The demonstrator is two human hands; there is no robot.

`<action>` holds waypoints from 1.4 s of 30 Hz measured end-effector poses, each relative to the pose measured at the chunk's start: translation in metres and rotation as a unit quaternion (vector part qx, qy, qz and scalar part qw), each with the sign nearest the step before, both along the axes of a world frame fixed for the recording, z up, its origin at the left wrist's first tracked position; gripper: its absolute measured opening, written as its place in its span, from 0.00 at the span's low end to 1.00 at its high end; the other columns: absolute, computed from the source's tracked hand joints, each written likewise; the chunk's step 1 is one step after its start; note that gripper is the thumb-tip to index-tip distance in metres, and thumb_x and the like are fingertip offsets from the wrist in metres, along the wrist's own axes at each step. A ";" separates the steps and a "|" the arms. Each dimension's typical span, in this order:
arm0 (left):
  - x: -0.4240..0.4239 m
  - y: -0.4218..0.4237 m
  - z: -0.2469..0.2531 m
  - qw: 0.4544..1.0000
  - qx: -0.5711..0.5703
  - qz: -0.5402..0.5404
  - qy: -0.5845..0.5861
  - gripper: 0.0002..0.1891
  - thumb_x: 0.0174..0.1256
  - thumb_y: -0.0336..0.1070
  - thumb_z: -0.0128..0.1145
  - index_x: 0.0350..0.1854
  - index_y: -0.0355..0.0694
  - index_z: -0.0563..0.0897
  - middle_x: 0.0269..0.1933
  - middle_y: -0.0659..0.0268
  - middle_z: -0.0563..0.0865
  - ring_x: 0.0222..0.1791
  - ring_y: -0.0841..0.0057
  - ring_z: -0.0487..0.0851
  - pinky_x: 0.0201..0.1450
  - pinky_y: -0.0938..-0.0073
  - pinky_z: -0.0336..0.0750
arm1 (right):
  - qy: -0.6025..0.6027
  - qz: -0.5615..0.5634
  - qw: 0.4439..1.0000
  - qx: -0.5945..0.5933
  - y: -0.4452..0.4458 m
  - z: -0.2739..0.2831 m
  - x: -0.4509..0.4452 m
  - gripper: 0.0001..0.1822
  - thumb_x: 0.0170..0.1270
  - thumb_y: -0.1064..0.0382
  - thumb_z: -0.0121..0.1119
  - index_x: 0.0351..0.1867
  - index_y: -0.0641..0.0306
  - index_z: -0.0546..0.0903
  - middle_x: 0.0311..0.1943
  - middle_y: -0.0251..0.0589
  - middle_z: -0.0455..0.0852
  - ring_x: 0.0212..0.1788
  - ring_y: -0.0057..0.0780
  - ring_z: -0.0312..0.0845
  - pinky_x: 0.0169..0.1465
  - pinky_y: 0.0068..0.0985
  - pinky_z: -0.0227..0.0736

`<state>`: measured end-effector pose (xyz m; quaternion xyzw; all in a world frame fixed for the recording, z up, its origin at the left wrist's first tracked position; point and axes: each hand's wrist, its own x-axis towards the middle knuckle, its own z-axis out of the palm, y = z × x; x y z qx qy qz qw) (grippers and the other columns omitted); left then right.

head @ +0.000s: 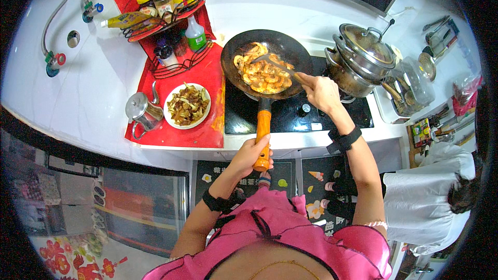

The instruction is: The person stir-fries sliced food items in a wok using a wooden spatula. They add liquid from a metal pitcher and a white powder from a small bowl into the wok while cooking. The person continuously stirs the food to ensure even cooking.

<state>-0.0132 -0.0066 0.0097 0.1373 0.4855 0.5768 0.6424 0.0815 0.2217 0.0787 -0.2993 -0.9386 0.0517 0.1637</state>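
Note:
My left hand point(251, 154) grips the orange wooden handle point(263, 128) of a black wok point(299, 52) over the stove. With my right hand point(322, 92) I hold a spatula point(272, 64) by its wooden handle, its blade resting among the cooked shrimp point(268, 79) inside the wok. Left of the wok, a white plate point(207, 116) of sliced, browned food point(186, 105) lies on a red mat point(210, 132). A metal pitcher point(137, 105) with its lid on stands beside that plate.
Stacked steel pots with a glass lid point(367, 46) stand right of the wok. A wire rack point(163, 27) of bottles and jars is at the back left. Utensil containers point(412, 85) are farther right. Another person in white point(424, 202) stands close on my right.

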 end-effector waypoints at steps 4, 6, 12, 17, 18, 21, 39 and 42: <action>-0.001 0.000 0.001 1.000 -0.003 -0.003 0.003 0.19 0.62 0.50 0.48 0.37 0.35 0.70 0.26 0.65 0.75 0.20 0.76 0.77 0.22 0.74 0.76 | -0.008 -0.012 0.999 -0.046 -0.004 -0.004 -0.001 0.17 0.52 0.62 0.54 0.46 0.48 0.78 0.26 0.49 0.81 0.30 0.45 0.78 0.36 0.36 0.74; -0.002 -0.001 0.000 1.000 -0.006 0.003 0.001 0.18 0.62 0.49 0.48 0.36 0.35 0.70 0.26 0.65 0.75 0.19 0.76 0.77 0.21 0.75 0.76 | 0.000 -0.010 0.998 -0.061 -0.011 -0.002 0.007 0.17 0.51 0.63 0.54 0.45 0.49 0.79 0.25 0.50 0.81 0.29 0.45 0.78 0.35 0.36 0.74; -0.003 -0.002 -0.002 1.000 0.002 0.013 -0.017 0.16 0.63 0.48 0.48 0.34 0.36 0.69 0.26 0.64 0.75 0.19 0.77 0.77 0.20 0.75 0.77 | 0.000 0.027 0.999 -0.041 -0.022 0.015 0.017 0.17 0.51 0.64 0.54 0.45 0.49 0.78 0.24 0.49 0.80 0.27 0.45 0.77 0.33 0.37 0.73; 0.000 -0.002 0.002 0.999 -0.002 0.026 -0.021 0.17 0.62 0.48 0.49 0.33 0.36 0.69 0.25 0.65 0.74 0.18 0.77 0.77 0.19 0.75 0.76 | 0.018 0.044 0.998 0.035 0.001 0.005 -0.015 0.17 0.52 0.62 0.52 0.45 0.47 0.78 0.23 0.48 0.80 0.26 0.45 0.77 0.31 0.38 0.73; -0.001 -0.001 0.002 0.999 -0.003 0.029 -0.019 0.17 0.62 0.48 0.48 0.33 0.36 0.70 0.26 0.65 0.74 0.19 0.77 0.76 0.20 0.75 0.75 | -0.003 0.035 0.999 0.027 0.004 0.004 -0.024 0.17 0.51 0.63 0.52 0.45 0.46 0.78 0.24 0.49 0.81 0.27 0.44 0.78 0.32 0.38 0.73; 0.002 -0.002 0.000 0.999 -0.002 0.039 -0.016 0.18 0.63 0.49 0.48 0.34 0.35 0.71 0.26 0.65 0.74 0.19 0.77 0.76 0.21 0.75 0.74 | -0.017 0.036 0.999 0.013 0.008 0.000 -0.043 0.19 0.52 0.63 0.53 0.49 0.49 0.76 0.28 0.51 0.80 0.32 0.46 0.77 0.36 0.36 0.73; 0.011 0.002 0.001 0.999 -0.006 0.039 -0.005 0.19 0.63 0.50 0.46 0.35 0.36 0.70 0.26 0.65 0.74 0.19 0.77 0.76 0.20 0.76 0.74 | -0.022 -0.050 0.998 0.041 0.040 -0.003 -0.020 0.08 0.51 0.62 0.54 0.33 0.52 0.81 0.25 0.51 0.81 0.30 0.46 0.79 0.34 0.38 0.74; 0.009 0.003 0.000 1.000 -0.007 0.030 0.000 0.18 0.63 0.50 0.46 0.35 0.36 0.70 0.26 0.65 0.74 0.19 0.77 0.76 0.20 0.76 0.74 | -0.037 -0.093 0.995 0.028 0.052 -0.011 -0.019 0.11 0.49 0.62 0.56 0.36 0.52 0.82 0.29 0.51 0.81 0.33 0.46 0.79 0.37 0.37 0.74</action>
